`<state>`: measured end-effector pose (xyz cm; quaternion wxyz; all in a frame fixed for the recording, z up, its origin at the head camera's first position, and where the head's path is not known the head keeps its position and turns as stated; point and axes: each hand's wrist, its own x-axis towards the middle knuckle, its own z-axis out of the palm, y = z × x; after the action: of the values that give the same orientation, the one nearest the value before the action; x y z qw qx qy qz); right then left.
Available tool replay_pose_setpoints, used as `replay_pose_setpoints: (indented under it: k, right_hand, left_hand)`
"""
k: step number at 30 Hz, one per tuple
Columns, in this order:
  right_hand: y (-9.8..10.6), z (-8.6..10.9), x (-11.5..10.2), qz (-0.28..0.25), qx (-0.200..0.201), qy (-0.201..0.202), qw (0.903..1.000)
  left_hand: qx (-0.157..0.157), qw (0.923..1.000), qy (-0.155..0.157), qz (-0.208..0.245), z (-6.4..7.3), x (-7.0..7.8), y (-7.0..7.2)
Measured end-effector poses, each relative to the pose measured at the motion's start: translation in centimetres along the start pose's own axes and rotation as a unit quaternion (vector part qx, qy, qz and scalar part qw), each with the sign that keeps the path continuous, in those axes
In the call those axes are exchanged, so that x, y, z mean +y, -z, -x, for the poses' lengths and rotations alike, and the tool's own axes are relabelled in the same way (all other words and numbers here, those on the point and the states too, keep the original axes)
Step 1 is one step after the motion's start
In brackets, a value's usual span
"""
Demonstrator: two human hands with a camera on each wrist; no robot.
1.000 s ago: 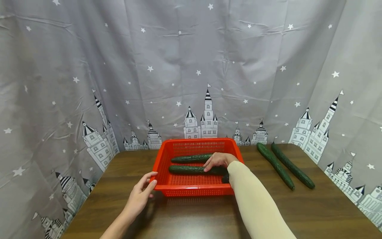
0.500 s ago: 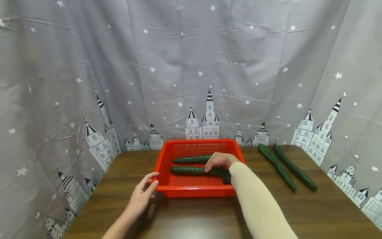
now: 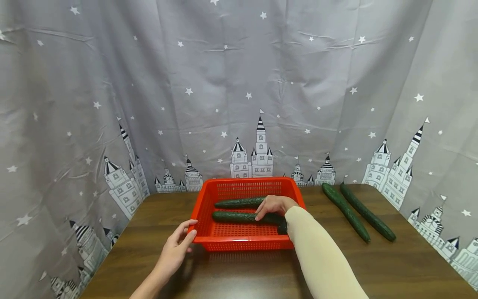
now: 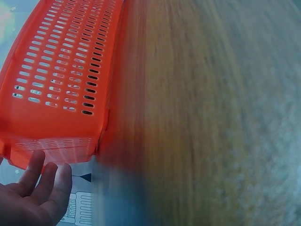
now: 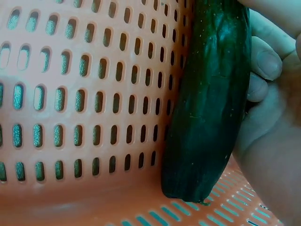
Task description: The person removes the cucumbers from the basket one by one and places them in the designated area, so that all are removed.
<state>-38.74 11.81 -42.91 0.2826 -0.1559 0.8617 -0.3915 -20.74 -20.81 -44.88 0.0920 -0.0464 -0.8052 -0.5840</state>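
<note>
A red plastic basket point(image 3: 239, 239) with slotted walls stands on the brown table. My left hand point(image 3: 175, 251) holds its front left corner, thumb at the rim and fingers on the outside; the left wrist view shows those fingers point(image 4: 60, 186) against the outer wall. Inside the basket, my right hand point(image 3: 274, 206) grips the nearer dark green cucumber point(image 3: 233, 216), which lies crosswise. In the right wrist view this cucumber point(image 5: 209, 101) lies along the slotted plastic, fingers curled at its side. Another cucumber point(image 3: 237, 202) lies behind it, its right end hidden by the hand.
Two more cucumbers, one on the left point(image 3: 345, 211) and one on the right point(image 3: 367, 211), lie side by side on the wooden table point(image 3: 239, 278), right of the basket. A grey curtain point(image 3: 239, 62) printed with stars and castles hangs behind and around the table.
</note>
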Motion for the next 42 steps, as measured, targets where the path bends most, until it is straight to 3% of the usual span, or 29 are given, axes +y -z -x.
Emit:
replay_pose_setpoints:
  k: [16,23,42]
  right_hand:
    - [0.6,-0.1,-0.2,-0.006,0.012,0.036,0.9992]
    - [1.0,0.1,-0.5,0.003,0.011,0.057,0.9983]
    - [2.7,0.5,-1.5,-0.002,0.044,0.105,0.9935]
  left_hand:
    - [0.003,1.0000,-0.004,-0.001,0.1,0.3,0.0]
    - [0.002,1.0000,0.008,0.000,0.1,0.3,0.1]
    - [0.003,0.9999,0.015,0.003,0.2,0.3,0.0]
